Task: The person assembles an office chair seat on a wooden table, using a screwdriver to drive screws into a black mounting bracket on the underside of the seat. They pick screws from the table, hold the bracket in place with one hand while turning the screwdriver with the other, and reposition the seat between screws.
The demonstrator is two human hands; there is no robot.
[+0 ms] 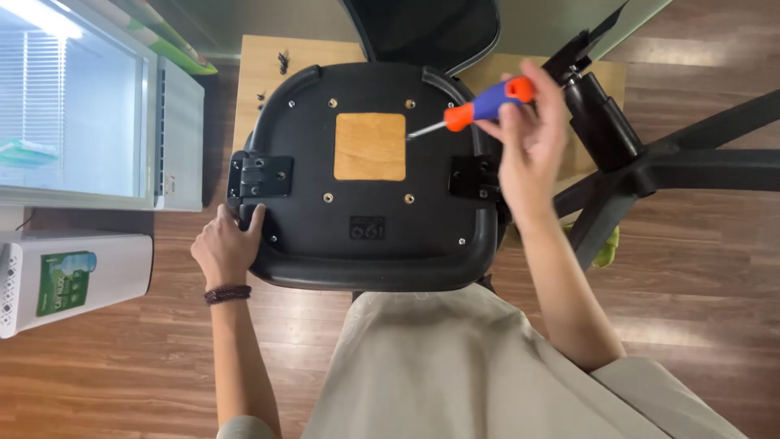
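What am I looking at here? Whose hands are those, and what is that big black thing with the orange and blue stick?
The camera sits on a person's head and looks down, so you see their own two arms. The big black thing is a chair seat turned upside down, with a bare wooden square in its middle and small screw holes around it. The left hand grips the seat's edge. The right hand holds a screwdriver with an orange and blue handle, its metal tip pointing near the wooden square. On the right lies the chair's base with its black legs. Behind the seat is a wooden board with a few small dark screws on it.
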